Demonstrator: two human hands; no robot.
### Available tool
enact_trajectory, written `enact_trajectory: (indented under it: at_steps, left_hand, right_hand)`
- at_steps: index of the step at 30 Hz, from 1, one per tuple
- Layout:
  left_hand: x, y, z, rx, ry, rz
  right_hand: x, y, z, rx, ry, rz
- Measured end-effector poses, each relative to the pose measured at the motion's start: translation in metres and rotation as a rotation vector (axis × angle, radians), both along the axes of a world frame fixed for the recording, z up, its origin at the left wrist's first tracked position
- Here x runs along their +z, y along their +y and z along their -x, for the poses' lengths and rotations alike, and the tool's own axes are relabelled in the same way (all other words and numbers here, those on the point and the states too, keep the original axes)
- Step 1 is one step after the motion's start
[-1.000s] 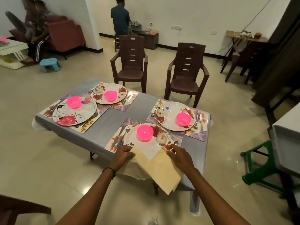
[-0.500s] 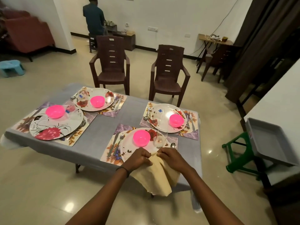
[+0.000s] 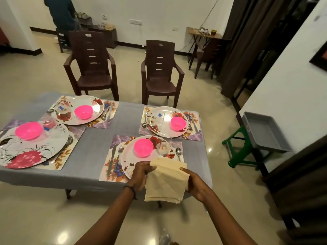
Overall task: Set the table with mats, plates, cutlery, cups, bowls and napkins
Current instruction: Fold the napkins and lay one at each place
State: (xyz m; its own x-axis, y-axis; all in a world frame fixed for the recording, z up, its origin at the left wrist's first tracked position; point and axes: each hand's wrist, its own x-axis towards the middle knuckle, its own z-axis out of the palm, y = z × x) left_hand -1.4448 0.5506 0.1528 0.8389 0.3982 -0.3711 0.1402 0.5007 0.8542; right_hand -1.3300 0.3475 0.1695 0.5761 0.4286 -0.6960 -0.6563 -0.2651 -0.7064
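The folded cream napkin (image 3: 167, 181) hangs over the near edge of the surface (image 3: 99, 142), its far edge overlapping the near rim of the nearest plate (image 3: 129, 156). The left grip (image 3: 141, 175) clasps its left side and the right grip (image 3: 196, 186) clasps its right. That plate sits on a floral mat (image 3: 106, 170) and carries a pink bowl (image 3: 143, 147) with a clear glass (image 3: 165, 147) just right of it. A knife (image 3: 111, 158) and fork (image 3: 118, 156) lie to its left and a spoon (image 3: 178, 152) to its right.
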Motion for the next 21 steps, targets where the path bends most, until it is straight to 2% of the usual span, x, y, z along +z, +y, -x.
enact_trajectory:
  at_steps: [2,5,9,12,15,18,21]
  left_hand:
    - [-0.003,-0.004,-0.003,0.004,0.021,0.062]
    - [-0.009,-0.01,-0.012,-0.006,0.053,0.077]
    - [-0.013,-0.016,-0.025,-0.047,0.082,0.047]
    - [-0.013,-0.021,-0.036,-0.05,0.102,0.039]
    - [-0.018,-0.028,-0.051,-0.068,0.112,0.021]
    - [-0.02,-0.033,-0.07,-0.084,0.136,-0.039]
    - [-0.028,-0.037,-0.085,-0.055,0.201,-0.205]
  right_hand:
    - [0.0,0.0,0.004,-0.002,0.012,-0.011]
    - [-0.002,0.0,0.002,0.076,-0.129,0.133]
    - [0.0,-0.001,-0.016,-0.013,-0.225,0.184]
    - [0.005,-0.007,-0.029,0.108,-0.193,0.148]
    - [-0.008,-0.017,-0.045,0.238,-0.291,0.215]
    - [-0.03,-0.029,-0.072,0.044,-0.284,0.214]
    - [-0.046,-0.045,-0.105,0.047,-0.461,0.41]
